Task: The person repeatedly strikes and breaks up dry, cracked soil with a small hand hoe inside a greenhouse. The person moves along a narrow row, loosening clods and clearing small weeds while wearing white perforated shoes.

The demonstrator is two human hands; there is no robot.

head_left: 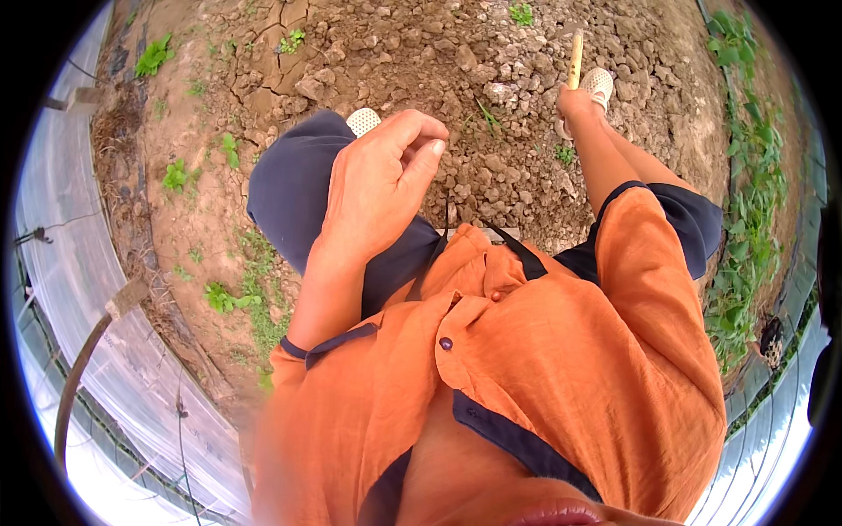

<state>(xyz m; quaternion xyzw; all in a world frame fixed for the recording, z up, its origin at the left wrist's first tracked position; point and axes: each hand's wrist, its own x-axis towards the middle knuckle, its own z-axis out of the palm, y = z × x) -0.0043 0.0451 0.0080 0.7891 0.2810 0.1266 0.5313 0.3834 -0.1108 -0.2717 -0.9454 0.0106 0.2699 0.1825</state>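
Observation:
My right hand (574,102) grips the pale wooden handle (576,60) of a short hand tool beside my right shoe (597,84). A thin, dull metal head shows faintly at the handle's far end, against the soil; it looks like a small hoe. My left hand (385,174) is raised over my left knee (296,174), with its fingers curled in and the thumb close to the index finger. I see nothing in it, though part of the palm is hidden. Broken, cloddy soil (454,85) lies between my feet.
Small green weeds (220,298) dot the bare ground on the left. Clear plastic sheeting (85,217) and a bent pole (79,378) line that side. Leafy vines (746,217) run along the right. A grass tuft (488,117) grows among the clods.

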